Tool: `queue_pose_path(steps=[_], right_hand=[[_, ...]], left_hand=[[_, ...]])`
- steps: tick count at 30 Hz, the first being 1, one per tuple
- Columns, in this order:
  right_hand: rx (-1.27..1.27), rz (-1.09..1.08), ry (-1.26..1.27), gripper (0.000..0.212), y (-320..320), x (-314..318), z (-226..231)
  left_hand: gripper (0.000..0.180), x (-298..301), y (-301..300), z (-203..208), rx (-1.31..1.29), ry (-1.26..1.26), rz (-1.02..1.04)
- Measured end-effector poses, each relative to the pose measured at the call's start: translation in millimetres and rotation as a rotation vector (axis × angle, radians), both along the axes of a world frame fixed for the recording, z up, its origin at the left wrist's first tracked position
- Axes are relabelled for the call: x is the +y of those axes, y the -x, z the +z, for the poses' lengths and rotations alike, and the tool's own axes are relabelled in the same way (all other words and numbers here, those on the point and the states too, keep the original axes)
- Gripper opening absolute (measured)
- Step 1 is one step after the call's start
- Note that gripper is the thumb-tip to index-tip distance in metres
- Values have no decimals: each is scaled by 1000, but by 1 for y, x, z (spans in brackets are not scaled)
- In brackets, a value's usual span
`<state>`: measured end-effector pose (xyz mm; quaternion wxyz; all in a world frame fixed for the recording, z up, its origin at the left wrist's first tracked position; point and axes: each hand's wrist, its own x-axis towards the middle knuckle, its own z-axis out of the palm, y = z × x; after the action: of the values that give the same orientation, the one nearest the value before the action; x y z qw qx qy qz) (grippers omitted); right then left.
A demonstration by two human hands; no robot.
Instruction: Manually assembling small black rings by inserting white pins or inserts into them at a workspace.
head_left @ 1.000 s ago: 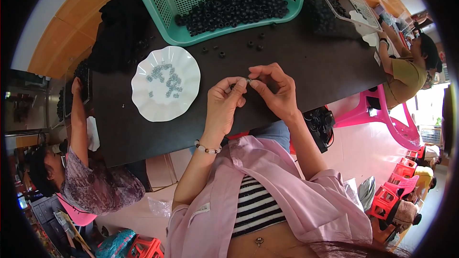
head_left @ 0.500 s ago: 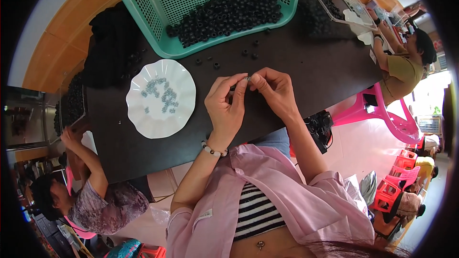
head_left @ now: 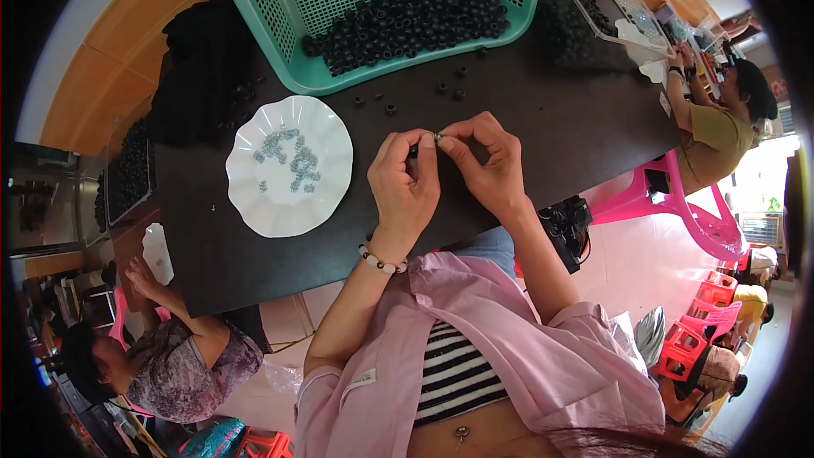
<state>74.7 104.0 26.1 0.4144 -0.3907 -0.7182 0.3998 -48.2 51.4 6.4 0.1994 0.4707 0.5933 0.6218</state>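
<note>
Above the dark table, my left hand (head_left: 402,191) is closed, thumb against forefinger, around a small black plastic piece (head_left: 413,152) that its fingers partly cover. My right hand (head_left: 490,168) pinches a tiny metal spring (head_left: 437,137) where the fingertips of both hands meet. Fingers hide much of the spring. To the left of my hands stands a white wavy-rimmed plate (head_left: 290,219) with several small silvery springs (head_left: 303,163) on it. Beyond my hands, a green plastic basket (head_left: 339,82) holds a heap of black barrel-shaped pieces (head_left: 407,25) with holes.
Loose black pieces (head_left: 391,109) lie on the table (head_left: 543,136) before the basket. Black cloth (head_left: 199,59) sits at the far left. Co-workers sit at left (head_left: 191,365) and right (head_left: 712,131). A pink chair (head_left: 678,203) stands at the right edge.
My fingertips have drawn closer together, so less of the spring shows. The view has shifted slightly. The left co-worker's hand has moved away from the clear bin toward the near side.
</note>
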Motion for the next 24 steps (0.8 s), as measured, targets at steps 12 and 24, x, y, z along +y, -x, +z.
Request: queue_pose_path(steps=[12,24], right_hand=[[-4,15,74,7,0,2,-25],[-237,-62,18,11,-4,-1,-15]], left_hand=[[18,3,4,-13,-73,166,-37],[27,4,5,-8,-29,280,-3]])
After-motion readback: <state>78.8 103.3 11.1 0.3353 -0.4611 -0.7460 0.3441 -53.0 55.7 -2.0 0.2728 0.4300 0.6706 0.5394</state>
